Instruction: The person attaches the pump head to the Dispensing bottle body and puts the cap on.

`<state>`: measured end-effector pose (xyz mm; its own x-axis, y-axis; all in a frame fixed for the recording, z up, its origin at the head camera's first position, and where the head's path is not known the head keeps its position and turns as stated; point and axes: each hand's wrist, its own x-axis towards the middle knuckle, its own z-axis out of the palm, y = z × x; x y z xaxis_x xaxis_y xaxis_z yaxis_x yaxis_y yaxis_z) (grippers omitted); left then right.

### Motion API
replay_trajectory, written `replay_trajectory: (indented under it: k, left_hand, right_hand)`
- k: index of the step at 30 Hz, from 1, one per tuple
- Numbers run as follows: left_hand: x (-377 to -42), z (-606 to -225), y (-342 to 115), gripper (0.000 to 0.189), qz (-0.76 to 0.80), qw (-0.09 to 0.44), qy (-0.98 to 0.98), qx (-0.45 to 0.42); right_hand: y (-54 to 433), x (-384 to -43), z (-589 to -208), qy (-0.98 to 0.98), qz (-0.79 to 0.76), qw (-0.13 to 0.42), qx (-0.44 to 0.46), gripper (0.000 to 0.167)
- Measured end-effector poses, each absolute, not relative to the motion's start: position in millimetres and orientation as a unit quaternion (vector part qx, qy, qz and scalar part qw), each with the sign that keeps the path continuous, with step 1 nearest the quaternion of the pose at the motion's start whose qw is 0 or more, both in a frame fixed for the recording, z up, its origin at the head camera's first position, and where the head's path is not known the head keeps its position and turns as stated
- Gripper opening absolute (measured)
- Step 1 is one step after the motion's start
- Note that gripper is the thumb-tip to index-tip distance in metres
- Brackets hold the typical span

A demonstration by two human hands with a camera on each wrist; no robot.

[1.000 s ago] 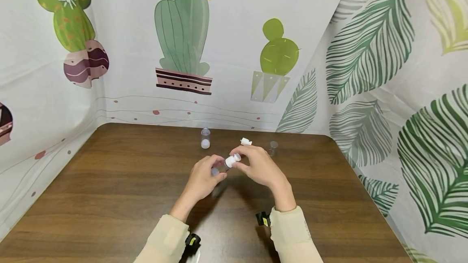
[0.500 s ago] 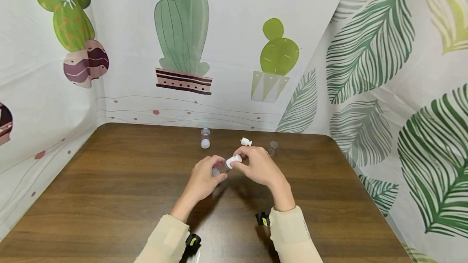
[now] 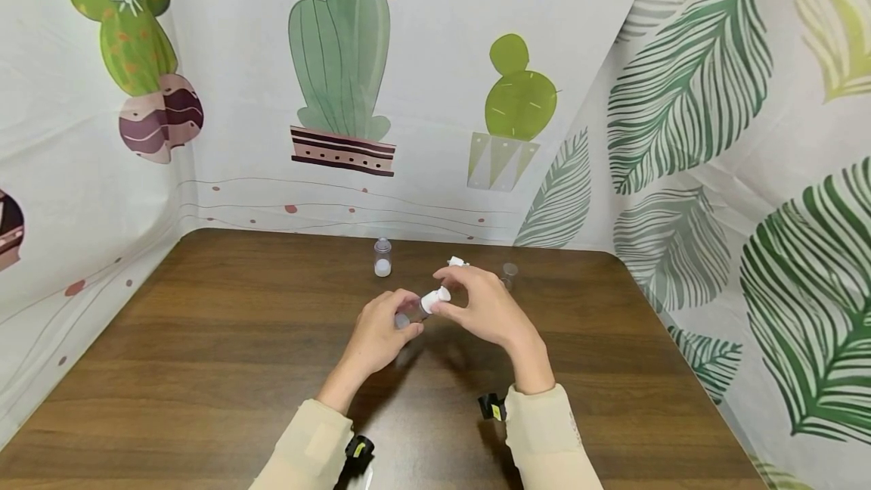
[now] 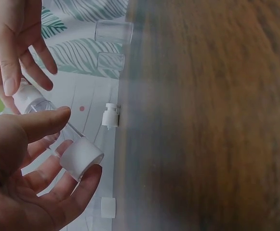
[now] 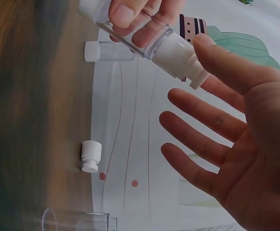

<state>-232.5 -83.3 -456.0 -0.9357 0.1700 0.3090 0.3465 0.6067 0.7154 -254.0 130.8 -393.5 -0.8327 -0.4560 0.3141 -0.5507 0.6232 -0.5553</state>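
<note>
A clear pump bottle with a white bottom cap is gripped by my left hand, thumb on one side and curled fingers on the other. It lies tilted, its white pump head toward my right hand. The thumb of that hand is at the pump head. In the head view a gap shows between the forefinger and the pump. Its other fingers spread away from the bottle in the right wrist view. The left fingers cover part of the bottle's body.
On the wooden table, a second clear bottle with a white bottom stands behind the left hand. Another white pump head lies behind the right hand, partly hidden in the head view. Clear cup-like pieces stand to its right.
My right forefinger has lifted off the pump head, and the right hand has opened a little. My left hand and the bottle stay almost in place.
</note>
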Motion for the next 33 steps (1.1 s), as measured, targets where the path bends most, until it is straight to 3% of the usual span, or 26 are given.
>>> replay_trajectory:
  k: [11, 33]
  left_hand:
    - [-232.7, -457.3, -83.8, 0.033, -0.421, 0.101, -0.891, -0.141]
    - [-232.5, -455.8, -82.8, 0.033, -0.420, 0.100, -0.891, -0.139]
  right_hand:
    - [133.9, -253.0, -390.6, -0.878, 0.334, 0.100, 0.328, 0.040]
    - [128.5, -254.8, -395.4, -0.887, 0.289, 0.083, 0.351, 0.030]
